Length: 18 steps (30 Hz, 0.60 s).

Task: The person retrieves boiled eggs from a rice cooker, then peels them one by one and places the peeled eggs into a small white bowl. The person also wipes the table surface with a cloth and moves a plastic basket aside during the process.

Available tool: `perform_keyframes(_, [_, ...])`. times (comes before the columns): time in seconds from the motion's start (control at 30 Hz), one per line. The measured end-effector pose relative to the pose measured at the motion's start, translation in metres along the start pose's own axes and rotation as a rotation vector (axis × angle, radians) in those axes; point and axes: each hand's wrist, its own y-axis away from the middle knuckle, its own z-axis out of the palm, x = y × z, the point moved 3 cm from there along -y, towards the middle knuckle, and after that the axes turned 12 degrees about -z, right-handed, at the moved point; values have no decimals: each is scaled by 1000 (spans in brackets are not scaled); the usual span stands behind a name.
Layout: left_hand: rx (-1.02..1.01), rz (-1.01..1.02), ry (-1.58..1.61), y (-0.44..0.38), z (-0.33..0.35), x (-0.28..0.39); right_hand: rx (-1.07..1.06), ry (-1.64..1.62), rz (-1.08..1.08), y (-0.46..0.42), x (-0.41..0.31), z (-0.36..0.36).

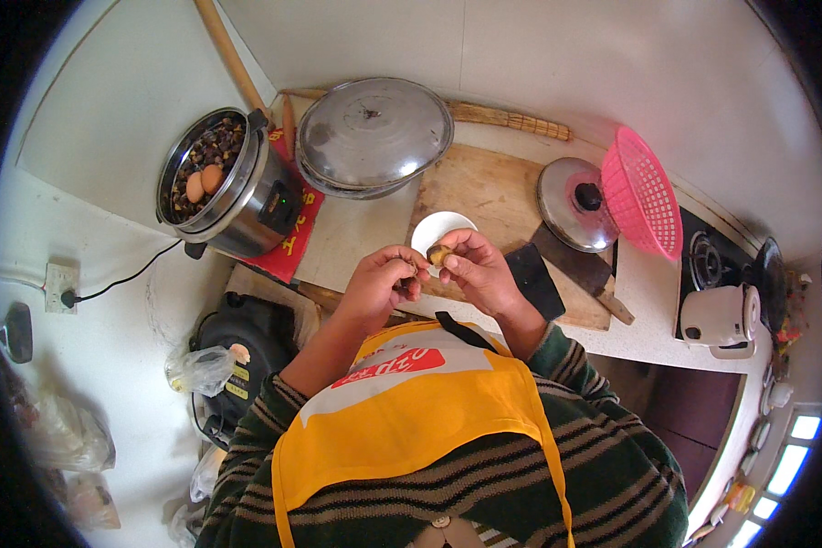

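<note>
Between the thumb and fingers of my right hand (476,267) is a small chestnut-like nut (440,255), yellow with dark brown patches. My left hand (387,277) is right beside it, its curled fingers around bits of dark brown shell (405,281). Both hands are above the near side of a white bowl (440,226), which they partly cover, so its contents are hidden. The bowl stands on a wooden cutting board (479,178). A black phone (536,281) lies by my right wrist, close to a cleaver (575,264) with a wooden handle.
At left, a steel electric cooker (257,205) holds dark brown pieces and two brown eggs (204,183) on a red cloth. A lidded metal pan (377,133) stands behind. Rightward are a pot lid (575,205), a pink plastic basket (640,195), a gas stove (705,257) and a white appliance (716,315).
</note>
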Motion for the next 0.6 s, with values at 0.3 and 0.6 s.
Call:
perform_keyframes(0.3, [61, -70, -46, 0, -1, -1, -133, 224, 53, 0, -8, 8])
perform_keyframes(0.6, [80, -116, -193, -5, 0, -2, -256, 453, -37, -2, -18, 14])
